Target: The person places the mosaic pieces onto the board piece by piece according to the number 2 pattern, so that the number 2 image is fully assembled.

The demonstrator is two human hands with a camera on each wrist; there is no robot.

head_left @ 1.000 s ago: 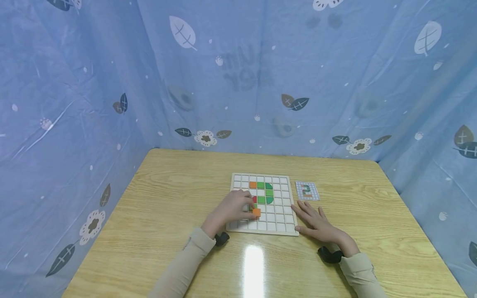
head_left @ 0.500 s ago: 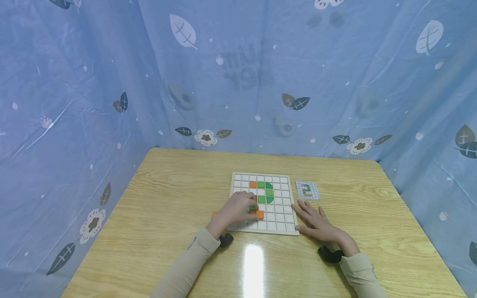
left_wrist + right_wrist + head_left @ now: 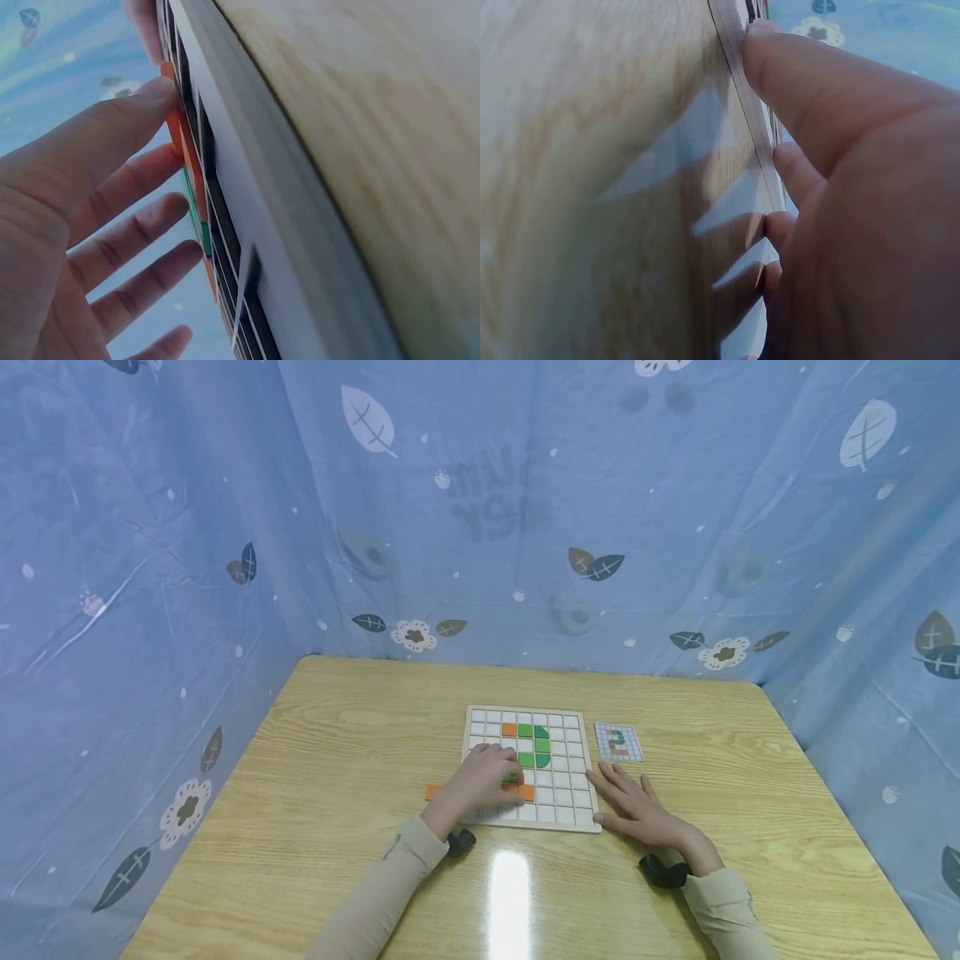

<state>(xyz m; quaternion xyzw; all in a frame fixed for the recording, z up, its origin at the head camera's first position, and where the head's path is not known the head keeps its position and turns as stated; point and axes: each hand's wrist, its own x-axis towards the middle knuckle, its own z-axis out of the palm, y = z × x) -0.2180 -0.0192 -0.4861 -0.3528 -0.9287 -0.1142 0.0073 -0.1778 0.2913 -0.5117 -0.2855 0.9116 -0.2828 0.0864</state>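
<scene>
My left hand (image 3: 480,778) is over the lower left part of a white gridded board (image 3: 573,814). Its thumb and index finger pinch an orange square tile (image 3: 527,792) low against the grid, as the left wrist view shows; the other fingers are spread. Green tiles (image 3: 527,760) and another orange tile (image 3: 509,730) sit in the grid above, the green ones forming a curve with rounded corner pieces (image 3: 542,761). Some tiles are hidden under the hand. Along the board's right edge my right hand (image 3: 641,814) rests with straight, spread fingers, fingertips touching the frame.
A small card (image 3: 618,743) with a coloured figure on a grid lies right of the board. Another orange piece (image 3: 432,792) shows on the table left of the board, partly behind the left wrist. A blue patterned curtain (image 3: 480,527) surrounds the wooden table (image 3: 360,718).
My left hand has moved slightly right and lowered the orange tile onto the grid. An orange piece left of the wrist has come into sight. The right hand has stayed still.
</scene>
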